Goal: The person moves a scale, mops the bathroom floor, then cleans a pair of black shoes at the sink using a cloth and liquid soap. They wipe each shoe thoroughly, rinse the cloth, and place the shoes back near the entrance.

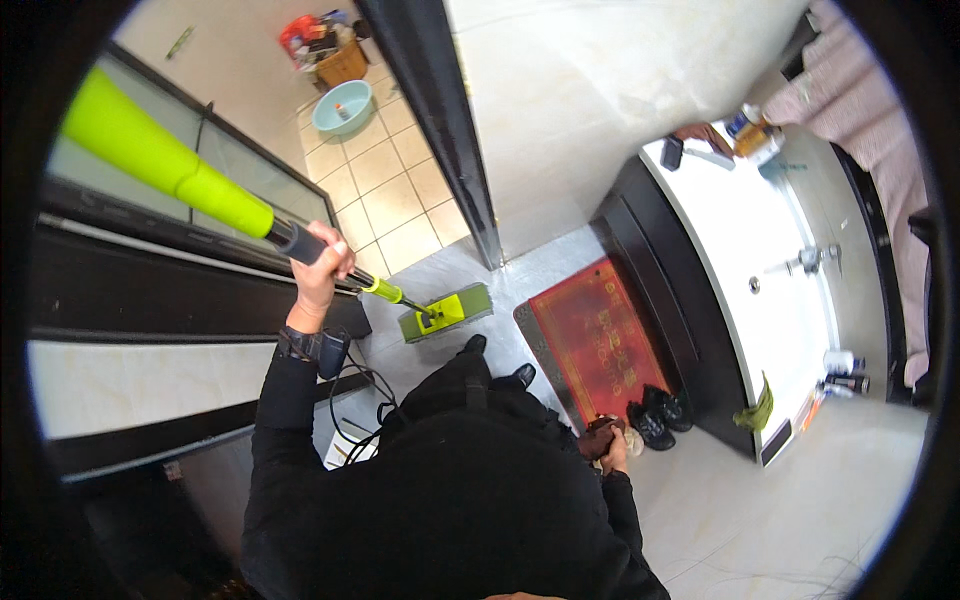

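My left hand (322,268) is wrapped round the grey-and-black shaft of a flat mop (180,160), whose thick lime-green handle end rises to the upper left. The mop's green rectangular head (446,312) lies on the grey floor in front of my black shoes, by the doorway. Low on the right, my right hand (615,455) is closed on a dark brown object (598,438); its kind is not plain. A pair of black shoes (658,415) stands just beyond that hand, at the mat's near corner.
A red doormat (605,340) lies right of the mop head, along a dark cabinet with a white sink top (740,260). Past the black door frame (440,120) is a tiled floor with a light-blue basin (342,108). A black cable (365,375) loops by my left side.
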The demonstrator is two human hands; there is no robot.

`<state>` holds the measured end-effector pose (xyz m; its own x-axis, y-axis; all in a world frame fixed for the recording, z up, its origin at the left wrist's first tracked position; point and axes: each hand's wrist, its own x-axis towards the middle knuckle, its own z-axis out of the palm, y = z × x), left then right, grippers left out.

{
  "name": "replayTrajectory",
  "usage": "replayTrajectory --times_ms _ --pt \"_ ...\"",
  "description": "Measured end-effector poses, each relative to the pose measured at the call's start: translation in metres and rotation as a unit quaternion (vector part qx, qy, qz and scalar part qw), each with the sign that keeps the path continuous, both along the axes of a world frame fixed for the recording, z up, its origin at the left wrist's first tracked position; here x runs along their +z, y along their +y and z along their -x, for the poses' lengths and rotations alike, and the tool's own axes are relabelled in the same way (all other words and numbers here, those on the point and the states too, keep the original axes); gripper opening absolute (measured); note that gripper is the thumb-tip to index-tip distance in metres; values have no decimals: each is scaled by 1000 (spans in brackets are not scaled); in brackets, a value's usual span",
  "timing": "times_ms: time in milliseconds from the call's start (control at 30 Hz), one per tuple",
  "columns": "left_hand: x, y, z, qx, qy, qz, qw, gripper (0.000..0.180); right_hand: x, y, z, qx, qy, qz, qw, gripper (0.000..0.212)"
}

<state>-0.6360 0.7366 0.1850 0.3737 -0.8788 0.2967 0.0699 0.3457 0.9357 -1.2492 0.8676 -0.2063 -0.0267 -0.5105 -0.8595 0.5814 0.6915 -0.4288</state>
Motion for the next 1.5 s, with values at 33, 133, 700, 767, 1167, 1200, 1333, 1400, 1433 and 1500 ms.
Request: replayTrajectory --times_ms 33,133,700,767,1167,1200,1333,1400,1433,1500 --pt "9 10 -7 25 -3 24 999 15 1 -10 -7 15 44 -32 998 38" --pt "19 15 -27 108 -11 41 993 15 17 -40 -20 95 77 -5 993 43" --pt "-21 -183 -208 124 -41 -9 991 12 51 -105 -180 22 71 -47 996 40" --pt "-30 -225 -222 118 -98 -48 987 15 52 -105 -201 12 37 -7 999 39" --pt "-109 -417 -233 75 -199 -48 976 33 135 2 -303 -134 88 -1 987 28" --pt "-114 -430 -232 68 -194 -49 977 34 143 14 -311 -166 74 -5 983 28" --pt "-133 -467 -221 9 -241 -61 968 33 168 55 -331 -96 196 1 976 30" --pt "-142 -480 -212 -49 -223 -114 967 30 162 67 -335 -121 215 -21 969 32" --pt "-146 -485 -206 -67 -216 -126 966 30 153 70 -335 -190 162 -55 967 32" --pt "-156 -493 -193 -57 -247 -118 960 29 138 76 -334 -219 110 -60 968 33"
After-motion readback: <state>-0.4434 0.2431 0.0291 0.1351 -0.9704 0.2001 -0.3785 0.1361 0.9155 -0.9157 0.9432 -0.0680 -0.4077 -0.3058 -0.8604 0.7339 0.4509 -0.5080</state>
